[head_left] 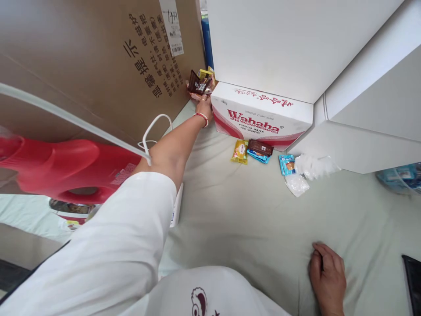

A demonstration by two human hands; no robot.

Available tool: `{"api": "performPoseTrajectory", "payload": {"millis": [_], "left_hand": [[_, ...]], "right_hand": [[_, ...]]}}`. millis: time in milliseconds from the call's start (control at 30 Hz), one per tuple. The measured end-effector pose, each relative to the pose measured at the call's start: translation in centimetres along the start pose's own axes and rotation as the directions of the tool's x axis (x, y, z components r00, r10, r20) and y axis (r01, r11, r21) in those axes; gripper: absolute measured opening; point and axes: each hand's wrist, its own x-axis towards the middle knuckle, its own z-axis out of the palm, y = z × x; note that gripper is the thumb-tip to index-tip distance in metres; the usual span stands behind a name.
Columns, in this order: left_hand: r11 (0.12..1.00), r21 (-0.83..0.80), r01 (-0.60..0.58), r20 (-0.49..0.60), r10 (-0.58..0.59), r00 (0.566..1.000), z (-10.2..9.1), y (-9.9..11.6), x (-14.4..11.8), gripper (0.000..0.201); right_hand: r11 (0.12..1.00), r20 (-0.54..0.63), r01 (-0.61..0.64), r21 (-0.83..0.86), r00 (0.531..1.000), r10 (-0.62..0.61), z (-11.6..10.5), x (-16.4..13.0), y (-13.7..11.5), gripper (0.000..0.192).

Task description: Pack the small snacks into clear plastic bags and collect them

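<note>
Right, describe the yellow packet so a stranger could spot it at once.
Find the white Wahaha box against the white cabinet. On the pale green sheet in front of it lie snack packets; the yellow packet is leftmost, beside a brown packet.

A pale green bedsheet [237,210] is carrying a Wahaha water carton [259,116], a yellow snack packet [240,151], brown and blue snack packets [260,150], clear plastic bags [307,173], and a resting right hand [327,274].

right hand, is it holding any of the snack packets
No, the right hand rests flat on the green sheet, apart from the snack packets, while the left hand grips packets beside the Wahaha box.
</note>
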Motion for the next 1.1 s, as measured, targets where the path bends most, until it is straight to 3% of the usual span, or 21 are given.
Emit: {"api": "performPoseTrajectory", "payload": {"millis": [100, 233, 500, 667, 767, 900, 1000, 1067, 1100], "left_hand": [[0.990, 0.017, 0.139, -0.087, -0.137, 0.987, -0.9, -0.5, -2.8, 0.042], [0.978, 0.071, 0.198, -0.142, -0.186, 0.972, -1.7, -1.2, -7.9, 0.016], [0.945, 0.110, 0.308, -0.243, -0.275, 0.930, -3.1, 0.5, -19.0, 0.019], [0.955, 0.207, 0.213, -0.179, -0.177, 0.968, -4.6, 3.0, -26.6, 0.018], [0.974, 0.215, 0.074, -0.110, -0.051, 0.993, -5.5, 5.0, -31.4, 0.021], [0.994, 0.043, -0.096, -0.048, 0.098, 0.994, -7.4, 8.4, -36.1, 0.026], [0.966, -0.251, -0.059, -0.029, 0.053, 0.998, -7.5, 11.0, -36.3, 0.030], [0.842, -0.536, 0.065, 0.011, -0.070, 0.997, -6.2, 12.3, -34.9, 0.040], [0.722, -0.677, 0.144, 0.056, -0.143, 0.988, -5.2, 12.8, -33.9, 0.044]], "right_hand": [[1.000, -0.010, 0.011, -0.003, 1.000, -0.011, 0.1, 0.1, -0.1, 0.027], [1.000, -0.021, -0.005, 0.003, 1.000, 0.005, 0.3, 0.2, -0.1, 0.027], [1.000, -0.042, 0.010, 0.022, 0.999, -0.009, 0.8, 0.2, 0.2, 0.028], [0.998, -0.076, 0.061, -0.001, 0.995, -0.061, 1.1, 0.4, 0.4, 0.027], [0.998, -0.089, 0.064, 0.010, 0.994, -0.063, 1.2, 0.4, 0.5, 0.026], [0.998, -0.085, 0.062, 0.010, 0.995, -0.061, 1.3, 0.3, 0.5, 0.026], [0.999, -0.091, 0.048, -0.005, 0.995, -0.049, 1.3, 0.2, 0.5, 0.026], [0.999, -0.097, 0.053, -0.012, 0.994, -0.054, 1.4, 0.3, 0.5, 0.026], [0.998, -0.101, 0.060, -0.015, 0.993, -0.061, 1.4, 0.3, 0.5, 0.026]]}}
